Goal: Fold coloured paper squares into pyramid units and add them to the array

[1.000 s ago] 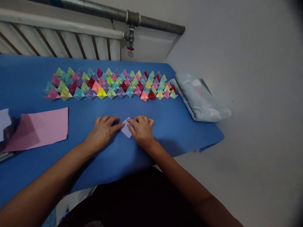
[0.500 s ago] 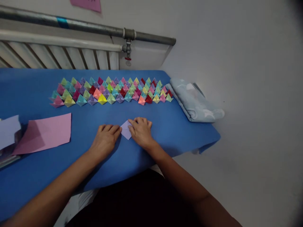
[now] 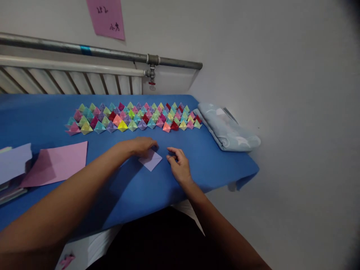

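Note:
A small lilac square of folded paper lies cornerwise on the blue tabletop, crease lines showing on it. My left hand reaches over its far corner with bent fingers closed on it; the hand hides that corner. Just to the right of the paper, my right hand is apart from it, thumb and fingers curved and separated, holding nothing. Beyond both hands stand several rows of small folded paper boats in many colours.
A pink paper sheet lies at the left beside a stack of papers with a lilac sheet on top. A folded pale blue cloth sits on the blue table at the right. Behind are a radiator and pipe.
The lilac paper has turned a little and lies flat. My right hand has let go and moved right; my left hand has moved over the paper's far side. The view has tilted up.

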Action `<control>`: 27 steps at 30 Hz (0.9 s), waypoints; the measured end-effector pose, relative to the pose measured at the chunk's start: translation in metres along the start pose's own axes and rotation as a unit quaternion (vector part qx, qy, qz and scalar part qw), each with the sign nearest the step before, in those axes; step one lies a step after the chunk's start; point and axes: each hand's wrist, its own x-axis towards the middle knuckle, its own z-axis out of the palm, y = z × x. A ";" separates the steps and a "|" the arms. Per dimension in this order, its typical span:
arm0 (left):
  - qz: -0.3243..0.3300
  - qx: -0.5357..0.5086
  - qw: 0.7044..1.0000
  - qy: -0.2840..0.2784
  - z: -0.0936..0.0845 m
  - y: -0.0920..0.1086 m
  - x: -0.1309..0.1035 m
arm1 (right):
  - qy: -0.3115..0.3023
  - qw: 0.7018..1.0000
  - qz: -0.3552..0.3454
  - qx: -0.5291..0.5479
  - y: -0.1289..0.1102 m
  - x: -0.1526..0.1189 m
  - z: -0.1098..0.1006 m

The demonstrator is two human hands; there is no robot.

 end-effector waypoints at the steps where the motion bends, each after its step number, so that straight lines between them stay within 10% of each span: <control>1: -0.011 -0.012 1.000 -0.010 -0.001 0.000 0.002 | -0.001 1.000 -0.004 0.000 0.000 0.001 0.000; 8: -0.102 -0.136 0.985 -0.035 -0.003 -0.009 -0.004 | -0.015 1.000 -0.009 -0.018 -0.002 0.002 -0.002; 15: -0.156 -0.356 0.920 0.048 0.016 -0.006 -0.058 | -0.003 0.985 0.096 0.140 -0.016 -0.004 -0.001; 16: -0.159 -0.406 0.897 0.080 0.023 -0.001 -0.065 | -0.013 0.977 0.125 0.174 -0.021 -0.005 0.000; 19: -0.183 -0.680 0.680 0.206 0.044 0.019 -0.080 | -0.071 0.942 0.215 0.250 -0.041 -0.009 0.008; 21: -0.180 -0.743 0.596 0.247 0.054 0.033 -0.083 | -0.105 0.924 0.239 0.279 -0.053 -0.011 0.015; 27: -0.166 -0.785 0.540 0.254 0.070 0.058 -0.087 | -0.105 0.922 0.211 0.308 -0.066 -0.010 0.031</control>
